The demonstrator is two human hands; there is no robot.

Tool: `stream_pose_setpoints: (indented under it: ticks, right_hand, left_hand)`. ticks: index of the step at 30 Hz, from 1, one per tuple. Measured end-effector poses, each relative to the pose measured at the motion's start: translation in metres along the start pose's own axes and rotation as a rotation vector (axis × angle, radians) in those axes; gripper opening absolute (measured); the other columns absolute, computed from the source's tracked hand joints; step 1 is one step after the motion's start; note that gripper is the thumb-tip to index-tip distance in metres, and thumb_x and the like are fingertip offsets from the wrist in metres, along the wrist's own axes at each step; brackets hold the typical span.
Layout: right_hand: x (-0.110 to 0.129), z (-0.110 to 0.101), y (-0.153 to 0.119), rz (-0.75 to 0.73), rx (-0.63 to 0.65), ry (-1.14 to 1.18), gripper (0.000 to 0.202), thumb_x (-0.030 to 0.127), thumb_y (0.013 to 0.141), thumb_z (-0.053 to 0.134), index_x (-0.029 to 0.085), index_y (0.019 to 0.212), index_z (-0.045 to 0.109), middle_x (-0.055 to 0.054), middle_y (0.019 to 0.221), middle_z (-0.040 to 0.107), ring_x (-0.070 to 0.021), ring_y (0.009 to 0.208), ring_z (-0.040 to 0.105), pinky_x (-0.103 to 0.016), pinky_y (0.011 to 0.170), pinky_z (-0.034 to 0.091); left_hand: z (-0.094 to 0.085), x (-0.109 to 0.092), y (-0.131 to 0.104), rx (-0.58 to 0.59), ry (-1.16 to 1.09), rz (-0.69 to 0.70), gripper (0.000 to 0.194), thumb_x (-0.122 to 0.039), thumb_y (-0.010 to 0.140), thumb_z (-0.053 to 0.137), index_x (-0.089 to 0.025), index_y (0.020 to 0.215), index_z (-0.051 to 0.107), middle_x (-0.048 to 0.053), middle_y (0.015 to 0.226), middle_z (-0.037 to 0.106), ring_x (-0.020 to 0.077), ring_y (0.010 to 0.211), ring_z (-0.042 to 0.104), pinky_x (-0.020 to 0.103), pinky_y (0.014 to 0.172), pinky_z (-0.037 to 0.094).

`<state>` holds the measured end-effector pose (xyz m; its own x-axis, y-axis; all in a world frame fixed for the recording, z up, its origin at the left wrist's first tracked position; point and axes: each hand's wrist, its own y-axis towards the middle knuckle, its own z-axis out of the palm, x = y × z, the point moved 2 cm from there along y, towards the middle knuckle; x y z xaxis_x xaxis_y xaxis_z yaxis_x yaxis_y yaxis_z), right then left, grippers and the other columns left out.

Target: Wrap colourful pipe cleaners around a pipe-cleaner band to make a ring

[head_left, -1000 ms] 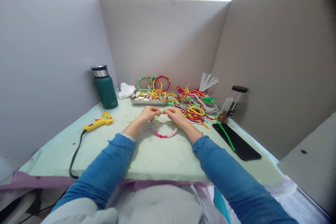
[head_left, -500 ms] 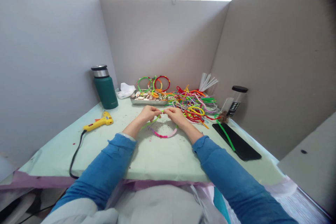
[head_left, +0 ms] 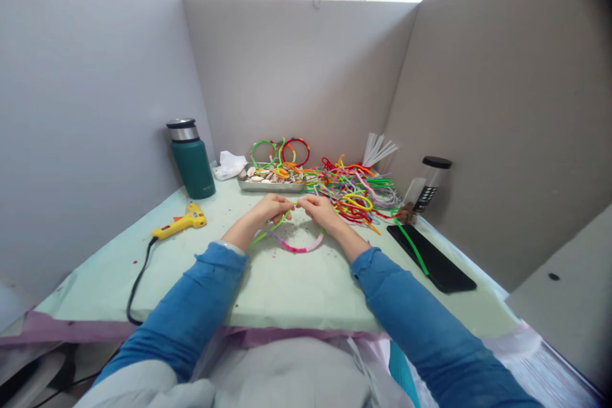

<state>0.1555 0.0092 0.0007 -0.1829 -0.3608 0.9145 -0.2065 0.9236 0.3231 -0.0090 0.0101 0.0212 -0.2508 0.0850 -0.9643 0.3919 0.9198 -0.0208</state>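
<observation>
A ring (head_left: pixel 299 250) wrapped in pink, magenta and green pipe cleaner hangs between my hands, its lower curve just over the table. My left hand (head_left: pixel 271 209) pinches a light green pipe cleaner (head_left: pixel 261 238) at the ring's upper left, and the loose end trails down to the left under the fingers. With thumb and fingers pressed together, my right hand (head_left: pixel 316 209) grips the top of the ring, fingertips almost touching those of my left. The exact spot where the green strand meets the ring is partly hidden by the fingers.
Behind my hands stand a metal tray (head_left: pixel 272 189) of shells with finished rings (head_left: pixel 296 152) and a heap of pipe cleaners (head_left: pixel 363 194). To the left are a yellow glue gun (head_left: pixel 180 222) and a green bottle (head_left: pixel 194 166); to the right, a black phone (head_left: pixel 437 264) and clear bottle (head_left: pixel 433 182).
The loose green end has swung slightly below my left hand. My left fingers have shifted a little; my right hand stays nearly still.
</observation>
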Motion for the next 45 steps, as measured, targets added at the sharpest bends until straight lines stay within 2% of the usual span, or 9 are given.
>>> stream_pose_setpoints:
  ticks: [8,13,20,25,29,32,35,38,45]
  right_hand:
    - [0.0016,-0.0001,-0.0006,-0.004,0.018,0.005,0.037,0.049,0.074,0.056,0.013,0.074,0.065,0.006,0.046,0.036,-0.0077,0.046,0.029,-0.023,0.043,0.021]
    - [0.0017,0.0004,-0.0003,-0.014,0.022,0.025,0.037,0.05,0.074,0.056,0.014,0.073,0.064,0.005,0.046,0.036,-0.0077,0.046,0.03,-0.022,0.043,0.021]
    - [-0.0019,-0.0003,0.0016,-0.016,0.01,0.04,0.038,0.051,0.073,0.057,0.014,0.076,0.065,0.006,0.047,0.037,-0.0077,0.045,0.031,-0.023,0.044,0.022]
    - [-0.0016,-0.0007,0.0019,-0.014,0.001,0.034,0.037,0.05,0.074,0.057,0.014,0.073,0.064,0.005,0.046,0.037,-0.0077,0.045,0.03,-0.023,0.043,0.022]
    - [-0.0005,-0.0006,0.0015,-0.005,-0.003,0.023,0.038,0.052,0.073,0.057,0.015,0.071,0.063,0.006,0.045,0.035,-0.0078,0.045,0.029,-0.023,0.043,0.021]
    - [-0.0018,-0.001,0.0019,0.001,-0.012,0.024,0.038,0.051,0.074,0.056,0.014,0.072,0.063,0.006,0.045,0.035,-0.0077,0.044,0.029,-0.023,0.043,0.021]
    - [-0.0034,-0.0013,0.0026,-0.001,-0.017,0.026,0.038,0.051,0.074,0.056,0.014,0.074,0.065,0.006,0.045,0.035,-0.0078,0.044,0.028,-0.023,0.043,0.02]
    - [-0.0034,-0.0011,0.0029,0.002,-0.008,0.042,0.037,0.05,0.075,0.056,0.014,0.074,0.065,0.006,0.045,0.035,-0.0077,0.044,0.028,-0.023,0.043,0.02]
    - [0.001,-0.0008,0.0014,0.024,-0.028,0.049,0.037,0.05,0.073,0.057,0.014,0.076,0.066,0.006,0.046,0.035,-0.0079,0.044,0.029,-0.023,0.043,0.02]
  left_hand:
    - [-0.0004,0.003,0.0006,0.104,-0.171,-0.064,0.025,-0.034,0.073,0.067,-0.01,0.072,0.058,0.004,0.063,0.063,0.0051,0.037,0.043,0.022,0.04,0.031]
    - [0.001,-0.0006,-0.0024,0.115,-0.221,-0.108,0.02,-0.03,0.075,0.065,-0.011,0.071,0.058,0.004,0.062,0.062,0.0064,0.041,0.046,0.022,0.043,0.037]
    - [-0.0005,-0.0002,-0.0014,0.082,-0.143,-0.11,0.025,-0.037,0.078,0.061,-0.012,0.073,0.058,0.001,0.051,0.055,0.0031,0.031,0.027,0.02,0.034,0.014]
    - [0.0002,0.0013,0.0003,0.088,-0.097,-0.021,0.031,-0.041,0.079,0.059,-0.011,0.079,0.062,0.002,0.056,0.06,0.0021,0.033,0.025,0.021,0.035,0.013]
    - [0.0009,-0.0006,-0.0004,0.062,-0.004,0.045,0.034,-0.041,0.079,0.056,-0.009,0.085,0.066,0.005,0.064,0.064,0.0029,0.035,0.026,0.022,0.038,0.017]
    - [0.001,-0.0028,-0.0003,0.059,0.059,0.077,0.028,-0.027,0.073,0.053,-0.008,0.089,0.067,0.006,0.07,0.068,0.0039,0.036,0.03,0.022,0.039,0.021]
    - [0.0015,-0.0044,0.0,0.053,0.106,0.099,0.034,-0.019,0.067,0.048,-0.008,0.093,0.067,0.004,0.07,0.068,0.0047,0.037,0.033,0.022,0.041,0.025]
    - [0.0023,-0.0049,-0.0006,0.011,0.222,0.135,0.031,-0.021,0.068,0.049,-0.009,0.09,0.068,0.003,0.071,0.067,0.0054,0.039,0.035,0.022,0.042,0.027]
    - [0.0003,-0.0046,0.0018,-0.182,0.616,0.294,0.028,-0.032,0.076,0.052,-0.012,0.076,0.073,0.001,0.064,0.065,0.0091,0.052,0.044,0.021,0.052,0.031]
